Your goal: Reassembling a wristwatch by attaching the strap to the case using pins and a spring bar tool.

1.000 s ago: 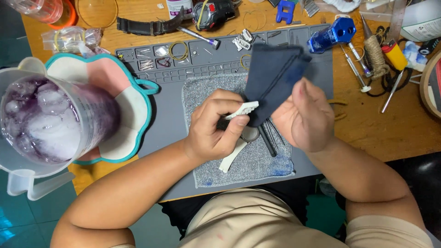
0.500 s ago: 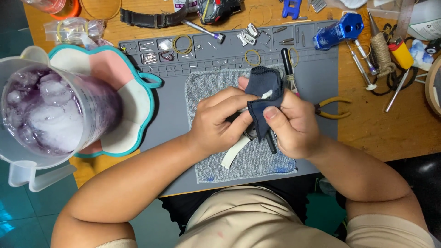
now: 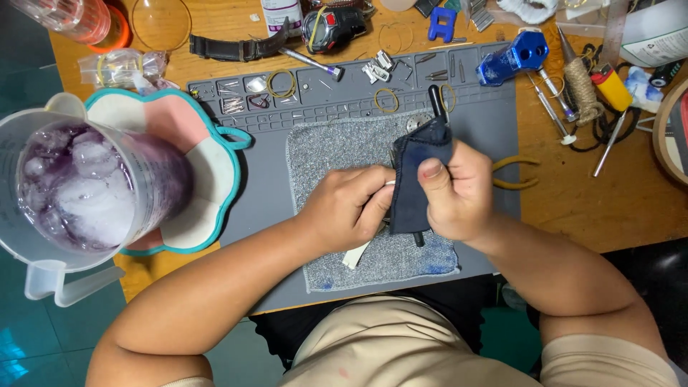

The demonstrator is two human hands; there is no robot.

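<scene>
Left hand: the left hand (image 3: 349, 215) is curled over the middle of the grey towel, its fingertips closed on a small item tucked against the dark cloth; what that item is cannot be told.
Right hand: the right hand (image 3: 459, 193) is clenched around the dark blue cloth (image 3: 416, 179), thumb pressed on its front face.
Dark blue cloth: held upright between both hands, above the centre of the grey towel (image 3: 337, 154); a dark slim handle shows below its lower edge.
White strip: a pale strip (image 3: 356, 254) hangs under the left hand, its end touching the towel.
Grey work mat: the mat (image 3: 265, 186) lies across the middle of the desk (image 3: 573, 201); the towel rests on its near half, and small parts and rubber rings fill the trays along its far edge.
Pitcher: a clear pitcher (image 3: 79, 186) of ice and purple liquid stands on a pink, teal-rimmed pad at the desk's left edge.
Pliers: yellow-handled pliers (image 3: 516, 172) lie just beside the right hand, at the mat's right edge.
Blue tool: a blue metal tool (image 3: 512, 61) sits near the mat's far right corner.
Watch: a wristwatch (image 3: 333, 25) with a dark strap lies along the desk's far edge.
</scene>
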